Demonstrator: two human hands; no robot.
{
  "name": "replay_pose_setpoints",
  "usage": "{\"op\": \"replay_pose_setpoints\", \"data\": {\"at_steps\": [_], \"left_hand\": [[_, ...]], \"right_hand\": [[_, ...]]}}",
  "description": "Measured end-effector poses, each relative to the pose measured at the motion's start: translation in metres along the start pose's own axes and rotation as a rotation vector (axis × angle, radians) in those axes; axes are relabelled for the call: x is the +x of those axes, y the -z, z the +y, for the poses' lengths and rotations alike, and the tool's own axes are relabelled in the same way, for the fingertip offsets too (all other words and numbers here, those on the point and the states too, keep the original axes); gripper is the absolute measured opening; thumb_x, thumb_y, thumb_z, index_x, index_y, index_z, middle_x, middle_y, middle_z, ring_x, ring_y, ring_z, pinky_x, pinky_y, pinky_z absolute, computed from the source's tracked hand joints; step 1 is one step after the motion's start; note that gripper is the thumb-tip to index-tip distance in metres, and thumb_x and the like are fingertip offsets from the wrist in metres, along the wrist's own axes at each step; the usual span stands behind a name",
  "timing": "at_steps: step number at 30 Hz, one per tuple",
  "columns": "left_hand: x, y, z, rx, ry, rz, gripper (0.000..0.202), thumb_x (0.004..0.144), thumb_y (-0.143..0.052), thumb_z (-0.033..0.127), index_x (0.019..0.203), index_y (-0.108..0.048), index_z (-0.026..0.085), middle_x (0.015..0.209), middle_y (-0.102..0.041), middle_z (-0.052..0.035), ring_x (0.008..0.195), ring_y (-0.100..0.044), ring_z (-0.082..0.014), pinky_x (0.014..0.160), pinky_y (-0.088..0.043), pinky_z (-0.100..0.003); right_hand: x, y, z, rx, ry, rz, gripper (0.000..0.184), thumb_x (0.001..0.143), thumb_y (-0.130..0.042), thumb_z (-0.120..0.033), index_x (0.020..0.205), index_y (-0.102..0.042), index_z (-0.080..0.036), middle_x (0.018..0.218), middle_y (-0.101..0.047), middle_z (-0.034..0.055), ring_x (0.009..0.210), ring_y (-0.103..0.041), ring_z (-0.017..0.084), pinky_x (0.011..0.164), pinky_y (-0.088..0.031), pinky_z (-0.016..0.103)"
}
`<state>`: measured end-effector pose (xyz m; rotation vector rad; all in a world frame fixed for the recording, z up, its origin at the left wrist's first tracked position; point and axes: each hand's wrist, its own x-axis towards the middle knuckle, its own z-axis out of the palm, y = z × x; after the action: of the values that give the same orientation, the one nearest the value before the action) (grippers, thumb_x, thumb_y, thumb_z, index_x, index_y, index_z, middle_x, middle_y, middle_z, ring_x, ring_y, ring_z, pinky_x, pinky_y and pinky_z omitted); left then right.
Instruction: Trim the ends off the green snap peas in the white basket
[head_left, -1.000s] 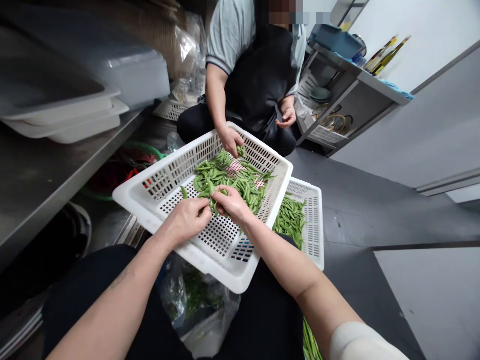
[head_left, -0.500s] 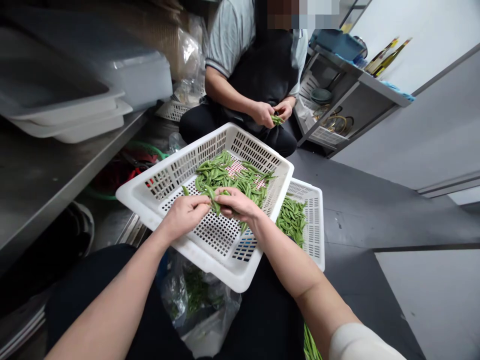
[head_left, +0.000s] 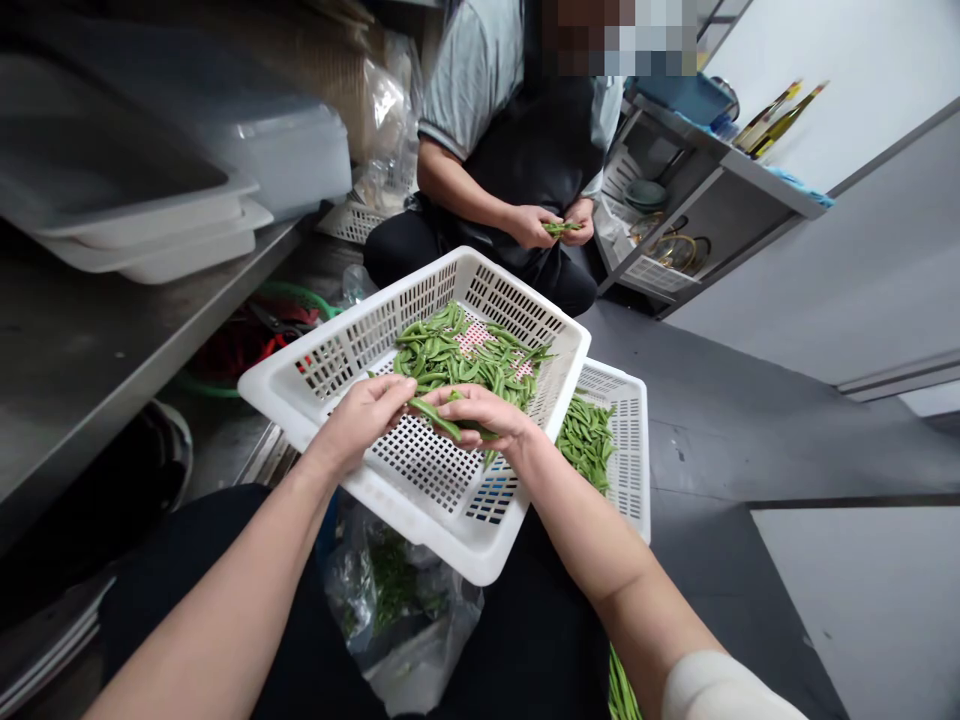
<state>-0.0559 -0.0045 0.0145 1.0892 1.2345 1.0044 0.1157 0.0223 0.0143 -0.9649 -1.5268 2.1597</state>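
Observation:
A white slotted basket rests tilted across my lap, with a heap of green pea pods in its far half. Over its near half my left hand and my right hand meet, both pinched on a single pea pod held between them. My right hand also holds further pods under its fingers. Opposite me a seated person in a dark apron holds another pod in both hands.
A second white basket with pods lies lower on the right. A clear bag of green scraps sits between my knees. A steel shelf with white trays runs along the left; a grey rack with dishes and bottles stands behind the person.
The other person's hand has left the basket and now holds a pod at their lap. My hands stayed together, the pod between them now stretched out lengthwise.

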Motion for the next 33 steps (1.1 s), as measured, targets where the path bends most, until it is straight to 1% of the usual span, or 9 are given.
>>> {"op": "replay_pose_setpoints", "data": {"at_steps": [4, 7, 12, 16, 21, 23, 26, 29, 33], "left_hand": [[0.004, 0.000, -0.002, 0.165, -0.070, 0.031, 0.031, 0.069, -0.055, 0.036, 0.047, -0.043, 0.019, 0.044, -0.037, 0.0052, 0.046, -0.035, -0.0098, 0.042, -0.026, -0.021], [0.005, 0.002, -0.004, 0.158, -0.053, 0.020, 0.031, 0.070, -0.056, 0.037, 0.048, -0.045, 0.018, 0.047, -0.042, 0.0036, 0.048, -0.038, -0.0100, 0.043, -0.029, -0.020], [-0.001, 0.006, 0.000, -0.178, 0.108, -0.050, 0.034, 0.075, -0.060, 0.041, 0.056, -0.043, 0.018, 0.044, -0.032, 0.0085, 0.035, -0.023, -0.0034, 0.035, -0.017, -0.015], [-0.005, 0.014, 0.006, -0.340, 0.142, -0.014, 0.039, 0.079, -0.061, 0.038, 0.054, -0.041, 0.016, 0.045, -0.033, 0.0087, 0.032, -0.022, 0.0001, 0.032, -0.015, -0.011], [-0.004, 0.028, 0.012, -0.487, 0.187, -0.014, 0.045, 0.086, -0.055, 0.040, 0.051, -0.039, 0.016, 0.040, -0.027, 0.0093, 0.030, -0.018, 0.0005, 0.029, -0.015, -0.009], [-0.004, 0.034, 0.015, -0.553, 0.166, 0.011, 0.045, 0.089, -0.051, 0.038, 0.051, -0.040, 0.016, 0.040, -0.027, 0.0090, 0.030, -0.017, 0.0003, 0.029, -0.015, -0.009], [-0.005, 0.042, 0.021, -0.628, 0.096, 0.056, 0.045, 0.092, -0.044, 0.031, 0.050, -0.038, 0.016, 0.042, -0.029, 0.0076, 0.030, -0.020, 0.0001, 0.029, -0.017, -0.008], [-0.009, 0.049, 0.023, -0.584, 0.031, 0.097, 0.044, 0.092, -0.042, 0.027, 0.050, -0.039, 0.015, 0.045, -0.034, 0.0059, 0.033, -0.027, -0.0006, 0.032, -0.022, -0.009], [-0.008, 0.053, 0.019, -0.413, 0.011, 0.172, 0.033, 0.089, -0.045, 0.026, 0.058, -0.047, 0.015, 0.048, -0.040, 0.0054, 0.035, -0.032, -0.0023, 0.033, -0.021, -0.011]], "right_hand": [[0.001, -0.016, -0.009, -0.586, 0.244, 0.356, 0.027, 0.071, -0.069, -0.039, 0.077, -0.056, -0.016, 0.062, -0.048, -0.0048, 0.055, -0.042, 0.007, 0.053, -0.033, 0.020], [0.005, -0.022, -0.011, -0.860, 0.388, 0.305, 0.021, 0.076, -0.066, -0.032, 0.070, -0.054, -0.016, 0.065, -0.050, -0.0030, 0.063, -0.045, 0.010, 0.063, -0.035, 0.022], [0.012, -0.022, -0.015, -0.885, 0.489, 0.219, 0.017, 0.087, -0.050, -0.025, 0.075, -0.057, -0.015, 0.074, -0.056, 0.0012, 0.073, -0.052, 0.012, 0.072, -0.039, 0.024], [0.021, -0.023, -0.022, -0.712, 0.511, 0.152, 0.019, 0.085, -0.052, -0.029, 0.074, -0.060, -0.015, 0.066, -0.053, -0.0011, 0.065, -0.050, 0.010, 0.066, -0.040, 0.023], [0.050, -0.032, -0.024, -0.244, 0.421, 0.049, 0.022, 0.080, -0.059, -0.038, 0.076, -0.058, -0.016, 0.063, -0.056, -0.0017, 0.052, -0.048, 0.007, 0.050, -0.040, 0.019], [0.071, -0.031, -0.022, -0.055, 0.402, 0.141, 0.022, 0.083, -0.057, -0.038, 0.077, -0.055, -0.016, 0.062, -0.056, -0.0018, 0.048, -0.046, 0.006, 0.045, -0.038, 0.017], [0.107, -0.019, -0.017, 0.055, 0.332, 0.455, 0.014, 0.090, -0.046, -0.029, 0.089, -0.051, -0.016, 0.069, -0.060, 0.0002, 0.052, -0.052, 0.007, 0.049, -0.045, 0.017], [0.136, -0.002, -0.002, -0.307, 0.064, 0.696, 0.015, 0.093, -0.036, -0.019, 0.098, -0.050, -0.016, 0.075, -0.062, 0.0017, 0.058, -0.056, 0.007, 0.056, -0.048, 0.017], [0.158, 0.004, 0.031, -0.733, -0.168, 0.666, 0.010, 0.077, -0.063, -0.022, 0.081, -0.058, -0.014, 0.073, -0.062, 0.0037, 0.070, -0.059, 0.014, 0.065, -0.048, 0.025]]}}
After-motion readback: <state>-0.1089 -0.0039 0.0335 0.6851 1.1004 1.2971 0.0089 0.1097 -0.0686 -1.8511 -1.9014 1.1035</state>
